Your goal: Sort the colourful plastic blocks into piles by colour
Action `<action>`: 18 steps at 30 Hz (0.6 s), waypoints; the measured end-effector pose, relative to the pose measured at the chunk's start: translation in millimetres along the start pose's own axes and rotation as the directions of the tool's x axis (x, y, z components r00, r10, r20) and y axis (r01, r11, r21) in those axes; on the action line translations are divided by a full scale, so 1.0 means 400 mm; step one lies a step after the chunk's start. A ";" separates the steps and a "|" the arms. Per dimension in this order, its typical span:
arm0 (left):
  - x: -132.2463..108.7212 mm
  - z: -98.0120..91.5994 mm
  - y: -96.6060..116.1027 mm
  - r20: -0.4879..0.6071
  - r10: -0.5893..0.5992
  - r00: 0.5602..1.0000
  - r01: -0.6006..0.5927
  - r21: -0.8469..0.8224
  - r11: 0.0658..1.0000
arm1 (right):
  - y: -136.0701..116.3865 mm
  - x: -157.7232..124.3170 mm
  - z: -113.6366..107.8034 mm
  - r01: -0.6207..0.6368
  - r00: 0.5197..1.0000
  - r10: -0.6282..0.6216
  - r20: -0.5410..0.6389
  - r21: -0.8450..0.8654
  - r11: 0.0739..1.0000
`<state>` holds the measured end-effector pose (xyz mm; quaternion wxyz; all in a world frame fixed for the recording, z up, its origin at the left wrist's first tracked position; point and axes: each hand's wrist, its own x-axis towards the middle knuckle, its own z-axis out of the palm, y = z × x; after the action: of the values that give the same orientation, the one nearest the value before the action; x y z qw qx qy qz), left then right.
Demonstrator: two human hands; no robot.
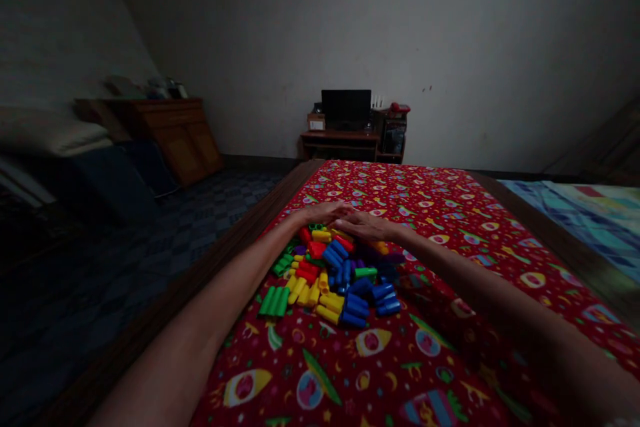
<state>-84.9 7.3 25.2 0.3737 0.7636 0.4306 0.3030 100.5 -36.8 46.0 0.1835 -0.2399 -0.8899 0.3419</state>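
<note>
A heap of ribbed plastic toy blocks lies on a red cloth (345,390) printed with rockets and planets. Green blocks (274,301) sit at its near left, yellow blocks (330,307) at the near middle, blue blocks (355,307) at the near right, and red blocks (307,271) farther in. My left hand (327,212) and my right hand (369,224) reach round the heap's far side, palms down and cupped. Their stretched fingers meet at the tips there. No block shows in either hand, though their undersides are hidden.
Against the far wall stands a desk (340,136) with a monitor (346,108). A wooden cabinet (183,140) is at the left, above a dark checked floor (213,213). Blue checked fabric (575,213) lies at the right.
</note>
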 end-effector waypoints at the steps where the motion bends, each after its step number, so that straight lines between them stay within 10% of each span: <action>1: -0.019 0.004 0.022 0.101 -0.006 0.995 0.007 -0.009 1.000 | -0.017 -0.028 -0.002 -0.005 1.000 0.004 -0.016 -0.032 0.999; 9: -0.312 -0.021 0.173 0.118 0.111 0.987 -0.140 0.279 0.950 | -0.160 -0.252 0.040 0.098 0.977 -0.120 -0.176 -0.129 0.987; 14: -0.494 -0.049 0.076 -0.168 0.090 0.982 0.015 0.537 0.843 | -0.201 -0.315 0.131 0.240 0.955 -0.294 -0.047 -0.458 0.856; 18: -0.553 -0.022 -0.023 -0.154 -0.003 0.988 0.087 0.537 0.839 | -0.209 -0.290 0.211 0.334 0.925 -0.368 0.095 -0.661 0.672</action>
<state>-194.4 -182.5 -8.8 0.1166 0.8033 0.5429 0.2153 128.8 -199.2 26.3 0.1684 -0.1217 -0.9771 -0.0455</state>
